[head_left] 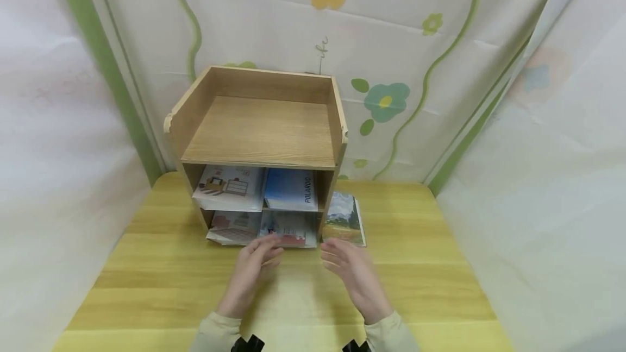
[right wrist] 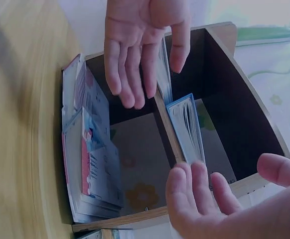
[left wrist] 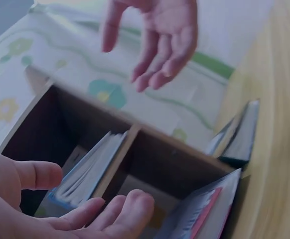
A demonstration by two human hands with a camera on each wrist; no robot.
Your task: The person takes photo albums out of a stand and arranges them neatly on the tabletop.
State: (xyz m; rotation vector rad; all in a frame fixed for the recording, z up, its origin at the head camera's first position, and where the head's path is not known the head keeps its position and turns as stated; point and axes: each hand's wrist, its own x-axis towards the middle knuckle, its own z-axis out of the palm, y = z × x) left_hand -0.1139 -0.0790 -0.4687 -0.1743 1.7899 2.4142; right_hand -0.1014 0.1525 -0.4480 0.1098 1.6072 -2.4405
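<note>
My left hand (head_left: pixel 249 273) and right hand (head_left: pixel 357 278) are held apart above the table, palms turned toward each other, fingers loosely bent. Neither holds anything. Just beyond them stands a wooden desktop shelf (head_left: pixel 264 126) with an upper tray and two levels below. On its middle level lie a white illustrated book (head_left: pixel 230 188) and a blue book marked POLAROID (head_left: pixel 290 189). The bottom level has a pale book at left (head_left: pixel 233 226) and another at right (head_left: pixel 288 226), nearest my fingertips. Both wrist views show the spread fingers clear of the books.
A book with a painted landscape cover (head_left: pixel 342 219) lies on the yellow wood-grain table (head_left: pixel 406 265), against the shelf's right side. Behind hangs a white curtain (head_left: pixel 274 26) with flowers and green vines; more fabric encloses both sides.
</note>
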